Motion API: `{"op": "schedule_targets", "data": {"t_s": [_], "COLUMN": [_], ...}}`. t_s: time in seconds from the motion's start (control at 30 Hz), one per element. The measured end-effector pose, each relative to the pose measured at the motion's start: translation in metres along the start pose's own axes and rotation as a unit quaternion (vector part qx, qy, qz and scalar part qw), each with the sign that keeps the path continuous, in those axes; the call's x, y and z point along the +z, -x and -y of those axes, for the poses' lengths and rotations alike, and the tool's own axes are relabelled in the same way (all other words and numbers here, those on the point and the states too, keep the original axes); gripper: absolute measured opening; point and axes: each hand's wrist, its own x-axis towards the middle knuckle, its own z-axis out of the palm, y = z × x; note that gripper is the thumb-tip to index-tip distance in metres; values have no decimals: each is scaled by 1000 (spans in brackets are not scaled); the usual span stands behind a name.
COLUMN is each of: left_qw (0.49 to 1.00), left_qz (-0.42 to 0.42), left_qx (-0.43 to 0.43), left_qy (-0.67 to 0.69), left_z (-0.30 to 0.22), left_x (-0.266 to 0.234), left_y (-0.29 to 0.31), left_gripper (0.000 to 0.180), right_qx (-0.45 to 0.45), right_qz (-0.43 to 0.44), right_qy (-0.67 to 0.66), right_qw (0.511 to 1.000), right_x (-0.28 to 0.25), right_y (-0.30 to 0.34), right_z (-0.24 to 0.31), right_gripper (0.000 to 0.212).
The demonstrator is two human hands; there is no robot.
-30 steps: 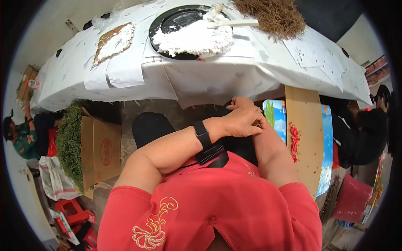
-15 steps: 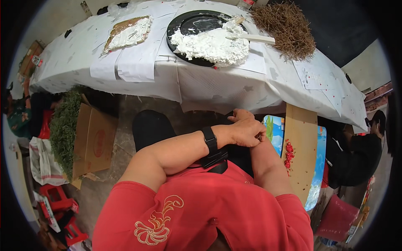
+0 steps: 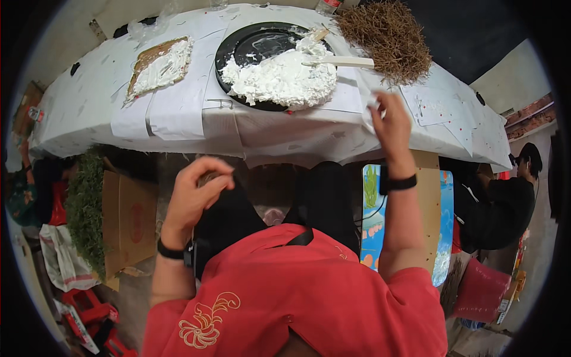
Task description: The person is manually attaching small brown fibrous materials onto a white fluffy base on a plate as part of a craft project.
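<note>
My left hand (image 3: 199,189) is raised over my left thigh, thumb and fingers loosely curved with a gap between them and nothing seen in it. Over the table's near edge, my right hand (image 3: 392,125) is up with its thumb and forefinger close together. It is slightly blurred, and anything small in the pinch cannot be made out. Beyond it on the table are a black round tray (image 3: 229,59) heaped with white paste (image 3: 291,77) and a pale flat stick (image 3: 345,61) lying across the paste. A heap of thin brown twigs (image 3: 389,38) sits nearest my right hand.
The table wears a white cloth (image 3: 297,134). On it lie a paste-smeared board (image 3: 156,65) and paper sheets (image 3: 176,113). To my left stands a cardboard box (image 3: 128,214) beside green sprigs (image 3: 86,208). At right, a cardboard strip (image 3: 429,196) covers a blue board; another person (image 3: 499,205) sits beyond.
My hands have parted from near my right wrist. The left hand moved left, the right rose to the table edge. The view has shifted, and the red beads on the cardboard are out of sight.
</note>
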Motion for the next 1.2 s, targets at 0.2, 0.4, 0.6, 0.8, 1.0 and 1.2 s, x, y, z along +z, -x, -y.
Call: {"op": "schedule_targets", "data": {"t_s": [0.2,0.4,0.6,0.8,1.0,1.2], "left_qw": [993,986,985,983,978,975], "left_qz": [-103,-161,-163,-160,-184,-191], "left_qx": [-12,8,11,22,31,45], "left_qy": [54,45,55,86,90,102], "left_z": [18,9,11,16,18,21], "left_x": [-17,-30,-34,-31,-36,-37], "left_y": [44,44,43,49,69,76], "left_gripper": [15,15,15,17,17,16], "right_qx": [-168,-172,-240,-200,-68,18], "right_qz": [0,62,49,28,124,278], "right_qy": [138,141,160,84,-57,-173], "right_qw": [976,973,956,976,988,945], "right_x": [20,22,-10,-17,-13,3], "right_y": [-83,-93,-105,-116,-123,-116], "right_z": [-24,-35,11,5,-23,-19], "right_gripper": [51,38,28,17,15,19]}}
